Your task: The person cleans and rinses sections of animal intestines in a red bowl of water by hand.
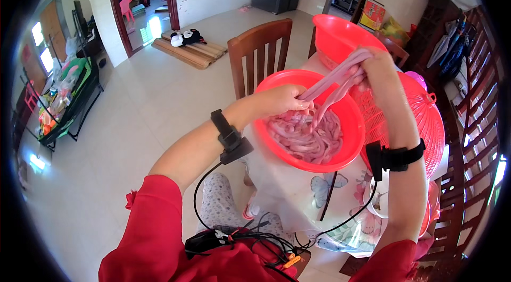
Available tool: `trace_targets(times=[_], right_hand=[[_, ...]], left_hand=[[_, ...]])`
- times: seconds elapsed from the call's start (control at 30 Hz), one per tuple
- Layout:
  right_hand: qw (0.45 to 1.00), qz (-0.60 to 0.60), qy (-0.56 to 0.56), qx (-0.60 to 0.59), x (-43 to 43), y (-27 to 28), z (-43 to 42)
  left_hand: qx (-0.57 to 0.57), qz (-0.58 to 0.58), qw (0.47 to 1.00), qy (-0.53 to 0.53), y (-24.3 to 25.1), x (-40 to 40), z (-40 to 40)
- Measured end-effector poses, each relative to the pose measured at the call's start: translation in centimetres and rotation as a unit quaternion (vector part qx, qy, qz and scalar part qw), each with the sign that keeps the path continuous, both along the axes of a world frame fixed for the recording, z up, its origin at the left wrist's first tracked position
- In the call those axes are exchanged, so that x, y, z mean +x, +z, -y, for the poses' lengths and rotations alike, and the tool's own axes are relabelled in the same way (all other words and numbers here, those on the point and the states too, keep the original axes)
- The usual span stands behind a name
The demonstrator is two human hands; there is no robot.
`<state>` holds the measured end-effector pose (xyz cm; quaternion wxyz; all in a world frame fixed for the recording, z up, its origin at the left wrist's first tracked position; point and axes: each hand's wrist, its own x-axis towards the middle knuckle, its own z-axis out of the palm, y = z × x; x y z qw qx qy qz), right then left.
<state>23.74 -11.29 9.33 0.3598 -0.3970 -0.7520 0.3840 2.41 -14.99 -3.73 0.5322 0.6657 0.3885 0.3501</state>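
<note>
A red plastic basin (355, 134) on the table holds a heap of pinkish, rope-like raw intestines (315, 138). Over its left part, my left hand (293, 100) pinches a strand of intestine between thumb and fingers. Higher up and to the right, my right hand (369, 64) grips the same raised length (339, 70), which stretches between both hands. A loose end hangs down from it to the heap. My right hand is beside the rim of a second red basin (339, 34); its fingers are partly blurred.
Right of the basin stands a red perforated plastic cover or basket (423, 110). A white bowl (377, 202) and a dark stick (329, 196) lie on the butterfly-patterned tablecloth (287, 190). A wooden chair (261, 42) stands beyond. Black cables (259, 238) run from my lap to both forearms.
</note>
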Motion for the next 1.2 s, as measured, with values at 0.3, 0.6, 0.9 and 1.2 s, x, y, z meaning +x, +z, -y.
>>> trace_targets(times=[0.3, 0.6, 0.9, 1.2], right_hand=[[0.971, -0.24, 0.016, 0.019, 2.7, 2.9, -1.5], [0.954, -0.298, 0.022, -0.023, 5.2, 1.7, -4.1], [0.977, 0.204, 0.031, -0.048, 2.7, -5.3, -1.2], [0.972, 0.083, 0.202, -0.087, 0.8, -4.3, 1.4]], left_hand=[[-0.052, 0.018, 0.998, -0.007, -1.6, -0.5, -0.4], [-0.077, 0.066, 0.994, 0.052, -1.3, -0.4, 0.1], [-0.114, 0.145, 0.982, 0.044, 0.6, 0.1, -0.1], [-0.001, 0.058, 0.998, 0.02, 3.5, 1.7, 1.4]])
